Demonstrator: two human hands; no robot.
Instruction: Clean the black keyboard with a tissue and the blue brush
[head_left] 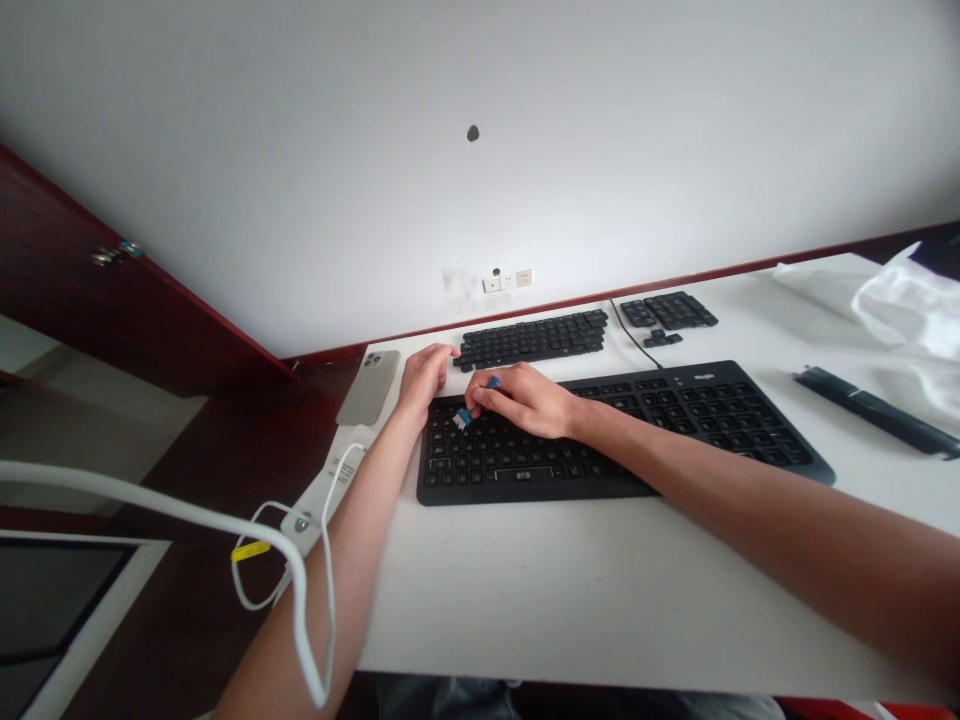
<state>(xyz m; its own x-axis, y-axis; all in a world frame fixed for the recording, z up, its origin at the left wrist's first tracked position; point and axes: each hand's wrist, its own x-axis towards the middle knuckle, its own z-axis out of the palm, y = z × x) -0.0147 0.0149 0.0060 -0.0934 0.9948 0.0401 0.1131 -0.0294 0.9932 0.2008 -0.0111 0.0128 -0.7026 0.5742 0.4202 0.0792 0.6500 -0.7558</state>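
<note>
A black keyboard (517, 490) lies on the white table with its keycaps off, baring the sockets. My right hand (529, 400) rests over its left half, fingers closed around a small blue brush (463, 418). The pale bristles point down at the sockets near the left end. My left hand (426, 380) is at the keyboard's upper left corner, fingers partly stretched out and one tip near the loose keycaps. Whether it presses on the keyboard I cannot tell. Behind the keyboard, the removed black keycaps (532, 340) sit in rows, with a second group (667, 310) farther right.
A phone (369, 388) lies at the table's left edge, near a white power strip (304, 515) and a looping white cable (289, 560). To the right are a long black strip (874, 408) and a crumpled white bag (900, 300). The wall has sockets (508, 281).
</note>
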